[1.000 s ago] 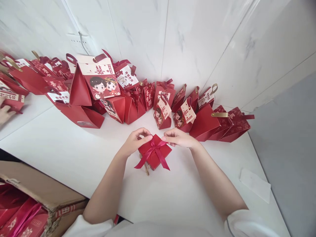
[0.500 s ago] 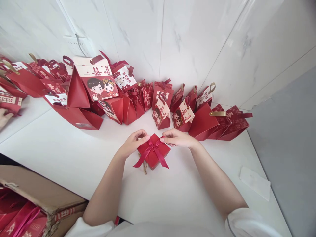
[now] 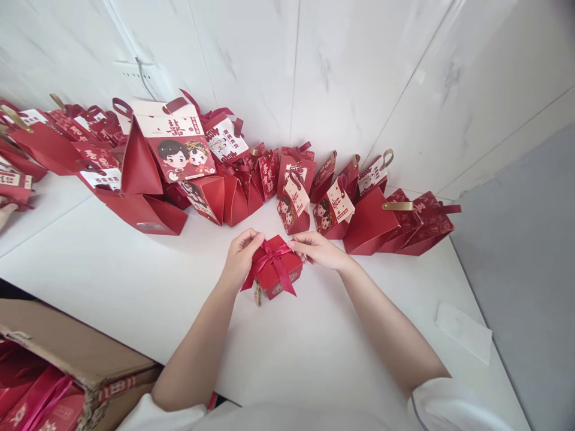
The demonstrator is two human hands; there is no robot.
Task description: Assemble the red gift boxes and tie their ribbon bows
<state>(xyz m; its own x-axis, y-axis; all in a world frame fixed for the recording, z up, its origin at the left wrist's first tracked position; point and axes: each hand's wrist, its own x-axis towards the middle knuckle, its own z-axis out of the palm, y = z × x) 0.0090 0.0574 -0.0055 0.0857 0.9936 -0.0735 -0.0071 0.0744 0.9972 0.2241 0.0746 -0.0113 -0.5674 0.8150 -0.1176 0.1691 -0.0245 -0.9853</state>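
A small red gift box (image 3: 279, 275) tied with a red ribbon bow sits on the white table (image 3: 135, 281), and both my hands hold it. My left hand (image 3: 240, 257) grips its left side with curled fingers. My right hand (image 3: 317, 248) pinches its right upper edge beside the bow. A short tan cord hangs from the box's lower left corner. The ribbon tails trail down over the front of the box.
Many red gift boxes and bags (image 3: 179, 161) line the marble wall (image 3: 359, 72) behind. A cardboard carton (image 3: 67, 359) of red items stands at lower left. A white paper slip (image 3: 465, 332) lies at right. Another person's hand (image 3: 5, 212) shows at the far left edge.
Both hands have slid the box a little away from me toward the row of bags and turned it slightly. My fingers have shifted from the bow to the box's sides.
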